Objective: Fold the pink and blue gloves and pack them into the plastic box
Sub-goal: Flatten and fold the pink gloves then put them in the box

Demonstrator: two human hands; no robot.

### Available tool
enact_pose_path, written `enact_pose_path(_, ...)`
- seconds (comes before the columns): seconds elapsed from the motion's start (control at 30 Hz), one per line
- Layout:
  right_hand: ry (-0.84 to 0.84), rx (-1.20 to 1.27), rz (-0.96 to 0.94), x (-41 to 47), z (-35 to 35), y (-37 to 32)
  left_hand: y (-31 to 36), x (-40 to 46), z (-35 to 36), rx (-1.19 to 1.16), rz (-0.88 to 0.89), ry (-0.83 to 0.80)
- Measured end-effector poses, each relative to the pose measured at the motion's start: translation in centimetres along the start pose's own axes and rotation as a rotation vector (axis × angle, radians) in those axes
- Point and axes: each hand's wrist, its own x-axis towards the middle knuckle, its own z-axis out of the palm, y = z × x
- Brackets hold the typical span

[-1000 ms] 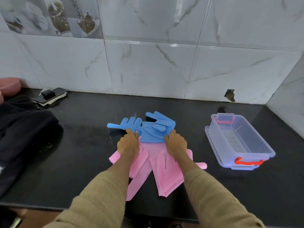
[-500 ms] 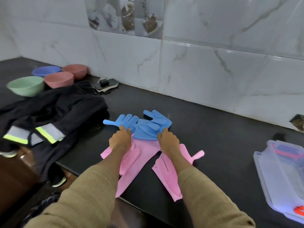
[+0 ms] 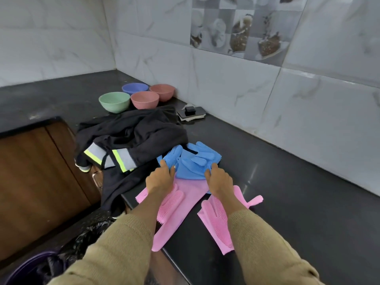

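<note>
Two blue gloves point(image 3: 193, 163) lie folded in a heap on the black counter point(image 3: 287, 192), their fingers pointing to the wall. Two pink gloves point(image 3: 185, 198) lie flat below them, one cuff hanging over the counter's front edge, the other pink glove point(image 3: 218, 219) lying to the right. My left hand point(image 3: 160, 177) rests at the blue heap's left edge, fingers touching it. My right hand point(image 3: 218, 177) pinches the heap's right edge with curled fingertips. The plastic box is out of view.
A black jacket with reflective stripes point(image 3: 127, 142) lies left of the gloves. Behind it stand several bowls, green point(image 3: 114, 101), pink point(image 3: 144, 99) and blue point(image 3: 134, 88), and a phone point(image 3: 191, 112) by the wall. A wooden cabinet point(image 3: 37, 173) is below left.
The camera has swung left, so the plastic box has left the view and the bowls and jacket have come in. Both hands stay on the blue gloves.
</note>
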Motion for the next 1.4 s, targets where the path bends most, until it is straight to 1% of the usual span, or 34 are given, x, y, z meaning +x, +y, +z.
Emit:
enact_pose_path(0.13, 0.044, 0.054, 0.004, 0.8, 0.2, 1.0, 0.5, -0.1, 0.2, 0.026, -0.020, 0.069)
enact_pose_path(0.27, -0.070, 0.292, 0.075, 1.6, -1.1, 2.7, 1.7, -0.6, -0.8, 0.074, -0.074, 0.241)
enact_pose_path(0.33, -0.103, 0.431, 0.144, 1.7, -2.1, 4.1, 3.0, -0.7, -1.2, 0.101, -0.020, 0.342)
enact_pose_path(0.37, -0.105, 0.474, 0.178, 1.5, -2.5, 5.0, 3.8, -0.7, -1.2, 0.084, 0.035, 0.358)
enact_pose_path(0.43, -0.118, 0.519, 0.222, 1.0, -3.3, 6.8, 6.0, -1.0, -1.2, -0.064, 0.184, 0.290)
enact_pose_path(0.53, -0.144, 0.575, 0.273, -0.5, -4.5, 9.0, 9.5, -2.5, -0.3, -0.261, 0.428, 0.086)
enact_pose_path(0.57, -0.156, 0.582, 0.288, -1.2, -5.0, 9.6, 10.5, -3.3, 0.0, -0.303, 0.477, 0.002)
enact_pose_path(0.63, -0.202, 0.547, 0.288, -3.0, -6.1, 10.9, 12.4, -5.1, 0.7, -0.310, 0.511, -0.196)
enact_pose_path(0.7, -0.266, 0.496, 0.262, -5.0, -7.0, 12.3, 13.9, -6.5, 1.3, -0.180, 0.529, -0.338)
enact_pose_path(0.77, -0.320, 0.485, 0.255, -7.0, -7.8, 13.4, 15.0, -7.6, 1.6, -0.084, 0.546, -0.415)
enact_pose_path(0.87, -0.388, 0.428, 0.280, -9.3, -9.0, 14.4, 16.1, -9.2, 1.8, -0.107, 0.556, -0.486)
enact_pose_path(0.93, -0.420, 0.446, 0.315, -10.6, -9.7, 14.9, 16.7, -10.4, 1.9, -0.101, 0.556, -0.531)
enact_pose_path(1.0, -0.365, 0.508, 0.356, -12.0, -10.1, 15.5, 17.5, -11.5, 1.8, -0.118, 0.565, -0.566)
enact_pose_path(1.17, -0.015, 0.547, 0.512, -16.2, -10.3, 18.4, 19.7, -14.1, 1.7, -0.342, 0.654, -0.624)
enact_pose_path(1.23, 0.081, 0.569, 0.589, -18.0, -10.5, 19.5, 20.5, -15.2, 1.7, -0.376, 0.660, -0.674)
enact_pose_path(1.3, 0.128, 0.593, 0.623, -19.5, -10.7, 20.2, 21.3, -16.3, 1.6, -0.347, 0.670, -0.697)
enact_pose_path(1.4, 0.193, 0.609, 0.639, -21.4, -10.8, 20.8, 22.3, -17.8, 0.9, -0.138, 0.740, -0.619)
